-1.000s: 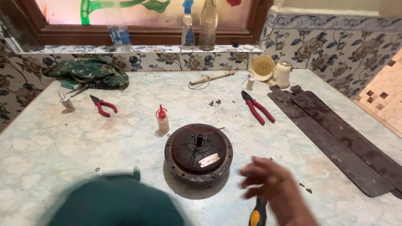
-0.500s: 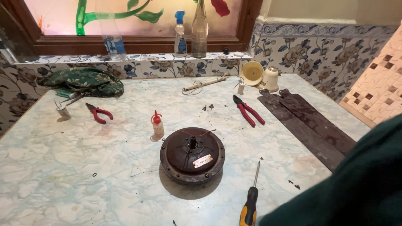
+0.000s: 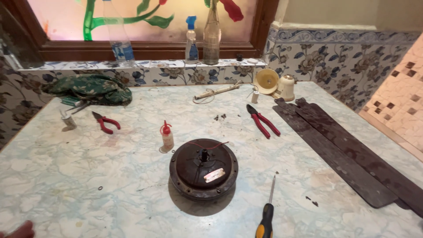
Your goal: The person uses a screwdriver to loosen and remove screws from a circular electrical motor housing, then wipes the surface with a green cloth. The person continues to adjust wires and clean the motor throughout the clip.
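a round dark brown fan motor housing (image 3: 203,169) is seen flat on the pale marble table (image 3: 88,176), near its middle, with a short shaft standing up from its centre, a thin red wire across its top and a small pale label on its face. nothing touches it. just to the right of the housing and nearer the camera, a screwdriver (image 3: 267,209) with a black and yellow handle is laid with its tip pointing away. just behind and left of the housing a small bottle with a red cap (image 3: 167,137) is stood upright. behind and right of the housing, red-handled pliers (image 3: 262,120) are laid; further right, long dark fan blades (image 3: 348,154) are stretched out. far to the left of the housing, smaller red pliers (image 3: 105,122) are found, with a green cloth (image 3: 88,88) behind them. at the bottom left corner, well apart from the housing, only a sliver of the left hand (image 3: 20,231) is seen; its grip cannot be told. the right hand is out of sight.
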